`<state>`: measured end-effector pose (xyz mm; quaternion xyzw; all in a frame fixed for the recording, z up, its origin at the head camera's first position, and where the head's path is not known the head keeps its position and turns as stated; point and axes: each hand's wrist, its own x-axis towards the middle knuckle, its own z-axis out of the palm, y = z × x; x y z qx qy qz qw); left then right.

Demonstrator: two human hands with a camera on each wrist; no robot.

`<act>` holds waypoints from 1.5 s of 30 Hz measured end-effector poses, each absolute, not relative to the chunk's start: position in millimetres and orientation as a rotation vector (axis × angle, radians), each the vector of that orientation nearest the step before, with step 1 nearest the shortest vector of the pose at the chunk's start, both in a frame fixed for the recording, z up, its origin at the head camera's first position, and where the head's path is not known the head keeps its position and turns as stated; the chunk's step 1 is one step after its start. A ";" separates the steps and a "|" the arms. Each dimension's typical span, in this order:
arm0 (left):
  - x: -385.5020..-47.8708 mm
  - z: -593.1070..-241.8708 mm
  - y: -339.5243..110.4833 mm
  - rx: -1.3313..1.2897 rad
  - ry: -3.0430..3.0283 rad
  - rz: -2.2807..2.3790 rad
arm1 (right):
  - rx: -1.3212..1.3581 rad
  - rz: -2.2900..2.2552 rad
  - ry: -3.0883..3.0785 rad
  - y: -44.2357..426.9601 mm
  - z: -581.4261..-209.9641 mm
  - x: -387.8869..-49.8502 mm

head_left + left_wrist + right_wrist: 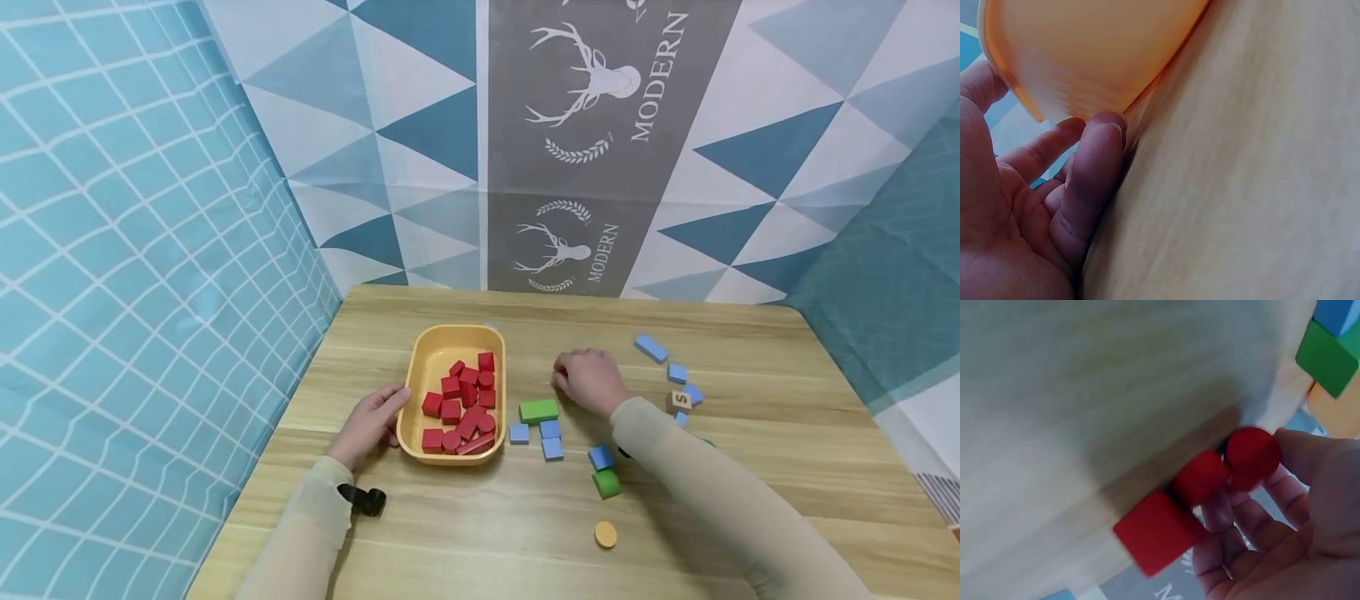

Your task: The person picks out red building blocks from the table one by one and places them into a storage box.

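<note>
A yellow plastic tray (442, 343) stands left of centre, with several red blocks (450, 412) of mixed shapes inside. My left hand (372, 421) grips its left side, thumb at the rim and fingers against the outer wall (1100, 56). To the right of the tray, my right hand (592, 382) is low over the table. In the right wrist view its curled fingers hold red blocks: a round one (1252, 456) by the thumb, a smaller one (1200, 478) beside it, and a cube (1159, 532) at the fingertips. From the head view the hand hides these.
Nearer than the right hand lie a green block (538, 411), several blue blocks (552, 449), a green curved block (606, 484) and a yellow disc (605, 534). Farther right are a blue bar (651, 348), other blue pieces and a wooden letter cube (678, 402). Patterned cloth (420, 167) hangs behind.
</note>
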<state>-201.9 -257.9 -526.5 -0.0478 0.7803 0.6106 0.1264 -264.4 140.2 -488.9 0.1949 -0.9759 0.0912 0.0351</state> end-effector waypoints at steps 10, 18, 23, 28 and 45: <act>-201.5 -525.3 -256.2 -0.141 2.263 1.793 | 0.648 0.280 -3.020 138.8 -490.5 -259.0; -201.1 -524.5 -257.1 -0.124 2.270 1.775 | 0.654 0.387 -3.010 133.5 -484.4 -262.3; -201.2 -523.9 -257.8 -0.125 2.264 1.778 | 0.644 0.525 -2.964 114.4 -459.5 -260.7; -202.4 -524.8 -258.9 -0.128 2.267 1.780 | 0.697 0.650 -2.826 80.1 -436.5 -250.2; -203.2 -524.9 -258.6 -0.146 2.270 1.769 | 0.976 0.684 -2.898 -1.5 -478.2 -225.1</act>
